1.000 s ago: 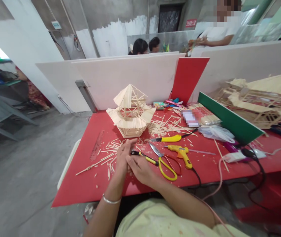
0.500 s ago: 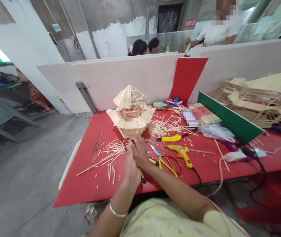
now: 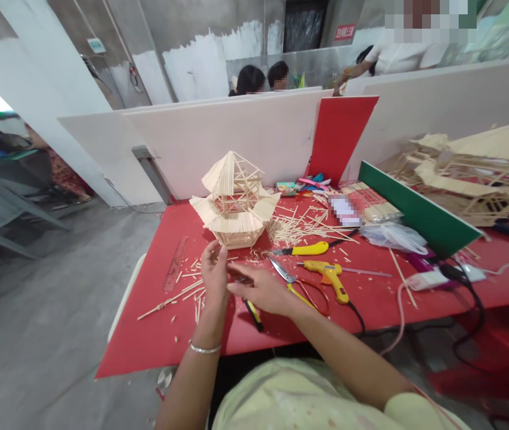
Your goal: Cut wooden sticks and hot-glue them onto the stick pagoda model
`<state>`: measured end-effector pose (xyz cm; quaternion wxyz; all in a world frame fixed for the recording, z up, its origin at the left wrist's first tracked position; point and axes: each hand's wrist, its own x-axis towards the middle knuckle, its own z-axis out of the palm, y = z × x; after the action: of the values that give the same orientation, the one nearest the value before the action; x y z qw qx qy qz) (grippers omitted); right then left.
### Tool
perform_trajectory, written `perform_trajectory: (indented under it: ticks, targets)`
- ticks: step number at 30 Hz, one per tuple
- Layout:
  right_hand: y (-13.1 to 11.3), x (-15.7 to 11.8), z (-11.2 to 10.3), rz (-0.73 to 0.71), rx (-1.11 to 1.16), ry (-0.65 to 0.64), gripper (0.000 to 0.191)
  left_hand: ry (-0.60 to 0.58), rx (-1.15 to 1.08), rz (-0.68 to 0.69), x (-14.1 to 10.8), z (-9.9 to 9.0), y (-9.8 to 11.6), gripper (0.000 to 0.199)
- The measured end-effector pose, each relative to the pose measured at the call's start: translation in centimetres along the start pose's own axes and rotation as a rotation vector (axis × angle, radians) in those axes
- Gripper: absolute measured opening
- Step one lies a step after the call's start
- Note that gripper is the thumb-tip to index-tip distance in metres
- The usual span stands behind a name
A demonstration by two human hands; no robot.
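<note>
My left hand [image 3: 213,270], with a silver bangle at the wrist, is raised just in front of a small stick-built pavilion [image 3: 236,224]. Its fingers are loosely curved with the thumb apart, and nothing shows in them. To its right, my right hand [image 3: 261,289] has its fingers stretched out and thumb apart, also without a visible object. Below the hands lies a yellow-and-black tool handle [image 3: 253,315], its upper part hidden by my right hand. Pliers with red and yellow handles [image 3: 285,272] lie beside that hand. The pavilion's roof is partly covered with sticks, bare frame showing on the right.
A glue gun [image 3: 326,275], a yellow-handled knife [image 3: 310,248] and loose sticks [image 3: 296,228] lie on the red table [image 3: 147,346]. A clear ruler [image 3: 176,264] is at left. A green board [image 3: 415,209] stands at right, with a larger stick model [image 3: 469,179] behind it.
My hands were clasped together in front of the pavilion. They have come apart, the left moving left and up, the right opening out lower down.
</note>
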<state>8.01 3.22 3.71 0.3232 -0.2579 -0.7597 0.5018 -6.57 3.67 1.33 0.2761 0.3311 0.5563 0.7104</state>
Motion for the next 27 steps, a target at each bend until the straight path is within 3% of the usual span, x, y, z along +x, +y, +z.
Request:
perform_trajectory:
  ticks: [3,7,10,14,27]
  targets:
    - [1.1,0.1,-3.5,0.126,-0.065,0.052,0.035,0.050,0.020,0.006,0.6,-0.3,0.0,0.030]
    - [1.2,0.3,-8.4,0.160,-0.306,0.120,0.047,0.084,0.078,0.035,1.4,-0.4,0.1,0.037]
    - [0.2,0.9,-10.6,0.170,-0.375,0.068,0.041,0.104,-0.014,0.016,2.0,-0.1,-0.2,0.027]
    - [-0.6,1.8,-10.6,0.182,-0.353,-0.028,0.036,0.112,-0.116,-0.046,3.0,0.1,-0.6,0.016]
    - [0.9,3.5,-9.1,0.197,-0.325,-0.066,0.035,0.118,-0.043,-0.003,4.9,-0.7,-0.6,0.021]
